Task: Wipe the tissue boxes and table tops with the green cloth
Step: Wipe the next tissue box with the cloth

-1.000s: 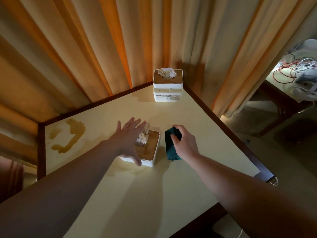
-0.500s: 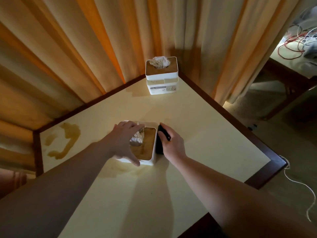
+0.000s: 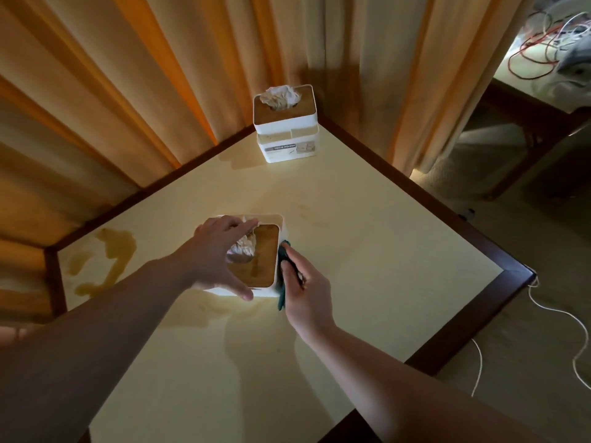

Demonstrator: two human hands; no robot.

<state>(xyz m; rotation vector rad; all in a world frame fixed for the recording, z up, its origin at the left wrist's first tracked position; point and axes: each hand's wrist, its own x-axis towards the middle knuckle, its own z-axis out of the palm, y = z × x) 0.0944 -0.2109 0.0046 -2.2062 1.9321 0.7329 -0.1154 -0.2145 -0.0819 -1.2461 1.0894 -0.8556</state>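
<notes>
Gripping near tissue box now, left hand, right hand still pinching green cloth against its side

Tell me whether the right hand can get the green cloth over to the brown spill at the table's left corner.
Probably not directly: the right hand holds the green cloth against the near tissue box, and that box and the left hand lie between it and the spill.

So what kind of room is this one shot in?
Probably a carpeted hotel or living room: a cream table with dark wood trim stands against long orange curtains, with a second table beyond.
</notes>
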